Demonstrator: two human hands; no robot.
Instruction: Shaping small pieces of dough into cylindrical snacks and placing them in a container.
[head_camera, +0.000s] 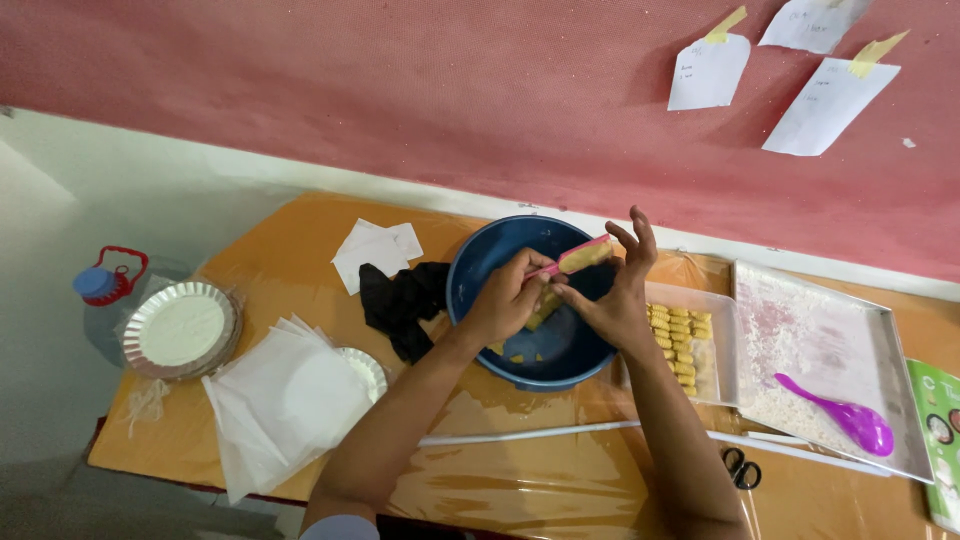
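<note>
Both hands meet over the blue bowl (470, 290), w/ a pink comb-like tool (583, 255) and yellow dough (546, 305) between them. Left hand (505, 300) is closed on the tool's near end; the tool's long axis runs up and to the right, its far end toward the right hand (615, 300). Right hand pinches the dough w/ thumb and forefinger just below the tool, other fingers spread upward. The dough strip slants roughly parallel to the tool, touching or just under it; can't tell which. Small dough bits lie in the bowl bottom. Shaped ridged pieces (680, 340) sit in a clear tray (725, 350) just right of the right hand, nearer to it than to the left. All on the orange worktop (300, 240).
</note>
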